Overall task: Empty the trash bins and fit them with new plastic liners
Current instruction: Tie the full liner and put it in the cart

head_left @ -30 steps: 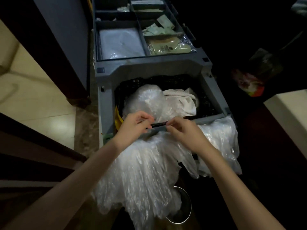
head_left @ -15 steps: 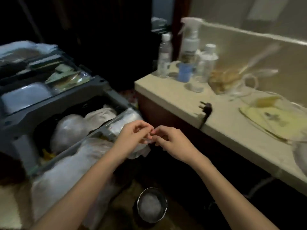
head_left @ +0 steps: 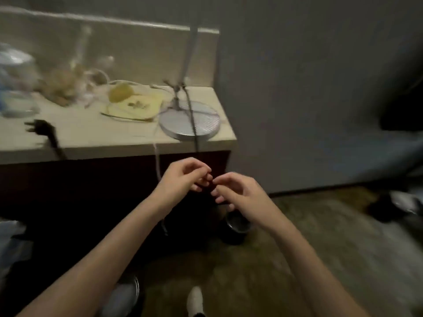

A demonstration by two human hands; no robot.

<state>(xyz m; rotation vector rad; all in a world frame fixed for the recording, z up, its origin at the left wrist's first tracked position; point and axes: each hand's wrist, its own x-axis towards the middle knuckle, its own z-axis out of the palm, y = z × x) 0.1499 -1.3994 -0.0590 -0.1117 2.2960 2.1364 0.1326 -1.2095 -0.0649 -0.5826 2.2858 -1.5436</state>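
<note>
L hand (head_left: 183,179) & R hand (head_left: 238,193) meet fingertip to fingertip, each grip curled; can't tell if anything's pinched, prob. separating a liner. Small bin (head_left: 237,221) on floor (head_left: 320,236) below R hand, beside surface (head_left: 114,143); second bin (head_left: 128,291) under L forearm.

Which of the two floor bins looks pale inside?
The bin at the bottom edge, partly behind the left forearm. The other bin, just below the right hand, looks dark inside.
</note>
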